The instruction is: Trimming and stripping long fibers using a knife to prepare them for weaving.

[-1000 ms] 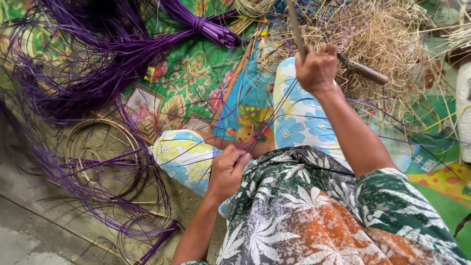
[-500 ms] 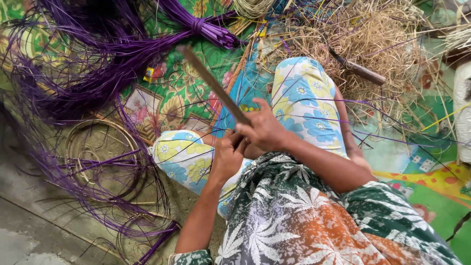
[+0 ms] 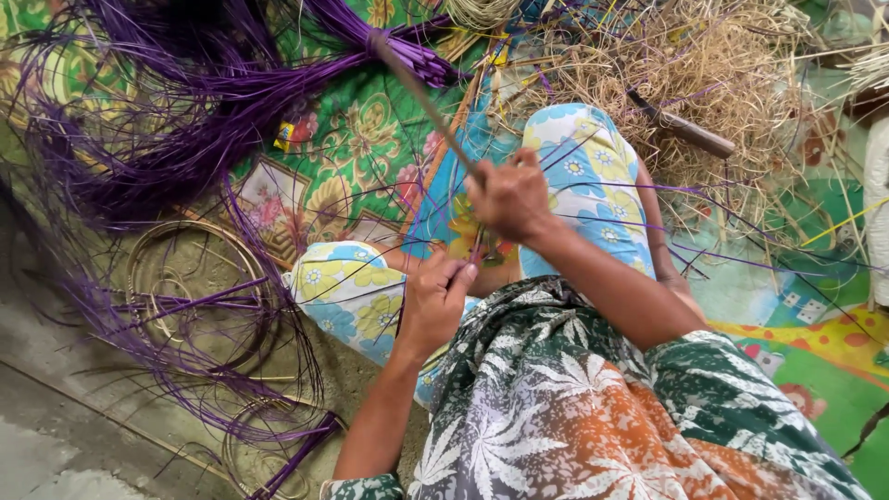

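Right hand [image 3: 507, 196] grips blade [image 3: 421, 93], long axis diagonal, tip up-left | left hand [image 3: 435, 301] pinches purple strand [image 3: 479, 248]

The right hand [image 3: 507, 196] gripped a long knife [image 3: 421, 95] whose blade slanted up and away from the fist. Just below it, the left hand [image 3: 435, 301] pinched thin purple strands [image 3: 477, 248]. A bundle of purple reed [image 3: 185, 120] lay beyond the blade tip.

A bundle of purple dyed reed strands [image 3: 185, 120] is spread across the upper left of the frame, on a green flower-patterned mat [image 3: 361, 157]. A heap of pale dry straw [image 3: 704, 74] is seen upper right, with a brown wooden-handled tool [image 3: 681, 130] lying on it. Coiled tan cane hoops [image 3: 185, 278] are laid at lower left.
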